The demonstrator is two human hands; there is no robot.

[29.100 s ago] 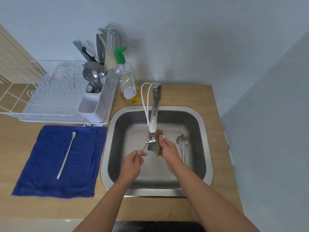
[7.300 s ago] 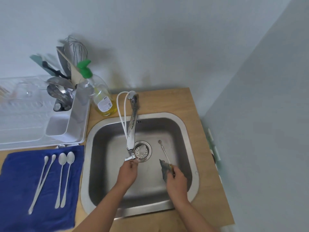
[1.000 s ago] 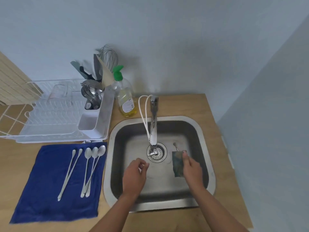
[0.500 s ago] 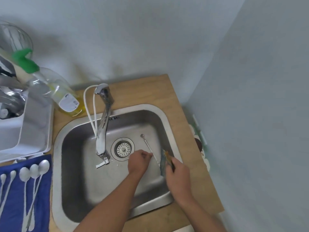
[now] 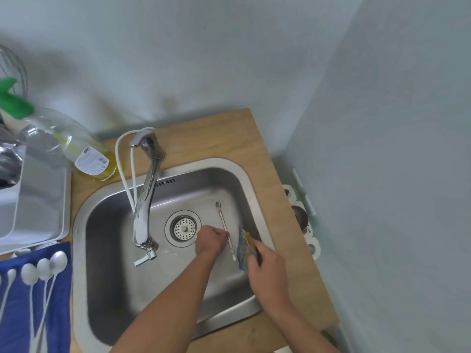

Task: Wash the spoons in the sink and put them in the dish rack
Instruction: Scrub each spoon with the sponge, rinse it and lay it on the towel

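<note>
In the head view the left hand (image 5: 212,240), which hovered loosely curled near the drain a second ago, now pinches the last slim steel spoon (image 5: 225,226) on the floor of the stainless sink (image 5: 244,174); the right hand (image 5: 265,272) grips the yellow-and-blue sponge (image 5: 244,247) just beside it. Scrubbing looks next; five washed spoons (image 5: 43,270) lie on the blue cloth (image 5: 15,327), not yet racked

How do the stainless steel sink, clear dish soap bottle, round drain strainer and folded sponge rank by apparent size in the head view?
Largest to smallest:
stainless steel sink
clear dish soap bottle
round drain strainer and folded sponge, too similar to rank.
</note>
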